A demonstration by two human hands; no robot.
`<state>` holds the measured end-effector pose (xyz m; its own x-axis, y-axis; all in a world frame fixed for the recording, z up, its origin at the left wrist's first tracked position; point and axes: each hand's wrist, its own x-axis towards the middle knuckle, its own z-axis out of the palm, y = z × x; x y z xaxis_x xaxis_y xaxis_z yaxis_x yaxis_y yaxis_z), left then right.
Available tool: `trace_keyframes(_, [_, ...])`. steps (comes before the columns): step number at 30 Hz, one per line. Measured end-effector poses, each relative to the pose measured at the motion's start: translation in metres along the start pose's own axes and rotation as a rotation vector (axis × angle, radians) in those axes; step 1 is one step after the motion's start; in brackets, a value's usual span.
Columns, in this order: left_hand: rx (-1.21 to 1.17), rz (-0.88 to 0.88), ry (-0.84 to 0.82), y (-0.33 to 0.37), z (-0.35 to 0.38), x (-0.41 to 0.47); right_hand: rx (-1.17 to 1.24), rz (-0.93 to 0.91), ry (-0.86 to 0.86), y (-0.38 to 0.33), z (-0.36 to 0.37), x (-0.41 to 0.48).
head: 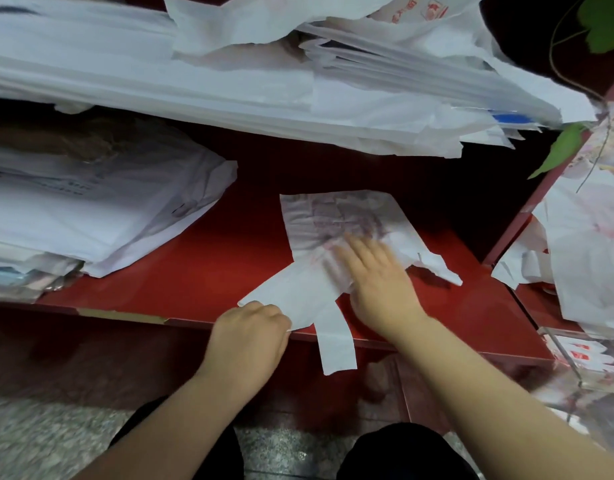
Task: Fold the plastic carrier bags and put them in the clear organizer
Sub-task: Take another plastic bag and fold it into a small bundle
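free: bare red tabletop [208, 271], centre-left of frame | centre: flattened bag [336, 216] lies there | left: stacked bags [91, 216] block | top: overhanging bag pile [229, 88] (shadowed gap beneath it) | right: loose bags [589, 258]; clear organizer [563, 355] lower right

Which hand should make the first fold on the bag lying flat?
Left, probably. The left hand grips a handle of the bag at the near edge of the table, ready to lift it over; the right hand lies flat on the bag, better kept as anchor.
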<state>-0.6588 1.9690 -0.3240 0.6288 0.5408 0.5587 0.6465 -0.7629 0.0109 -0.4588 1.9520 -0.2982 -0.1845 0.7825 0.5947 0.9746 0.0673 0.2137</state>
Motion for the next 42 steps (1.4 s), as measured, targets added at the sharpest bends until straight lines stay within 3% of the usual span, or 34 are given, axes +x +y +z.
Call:
trace_keyframes(5, [-0.187,-0.018,-0.078,0.040,-0.003,0.007,0.389,-0.081,-0.107,-0.030,-0.011,-0.061])
trace_keyframes(10, [-0.504,0.089,-0.076,0.026,-0.017,-0.023,0.442,-0.015,-0.032,-0.025,-0.003,-0.084])
trace_keyframes(14, [-0.403,0.026,-0.104,-0.016,-0.015,-0.027,0.606,0.127,0.107,-0.026,0.005,-0.087])
trace_keyframes(19, [-0.282,0.133,-0.181,-0.019,0.007,-0.006,0.801,0.228,0.071,-0.024,-0.004,-0.085])
trace_keyframes(25, [-0.450,0.144,-0.153,-0.006,0.022,0.002,0.798,0.218,-0.041,-0.017,-0.008,-0.094])
trace_keyframes(29, [-0.627,0.002,-0.084,-0.003,0.024,0.005,0.718,0.197,-0.017,-0.021,-0.006,-0.091])
trace_keyframes(36, [-0.888,-0.311,-0.105,0.007,0.020,0.009,0.989,0.576,-0.086,-0.023,-0.019,-0.077])
trace_keyframes(42, [-0.974,-0.222,-0.209,0.011,0.015,0.014,1.021,0.739,-0.218,-0.019,-0.027,-0.057])
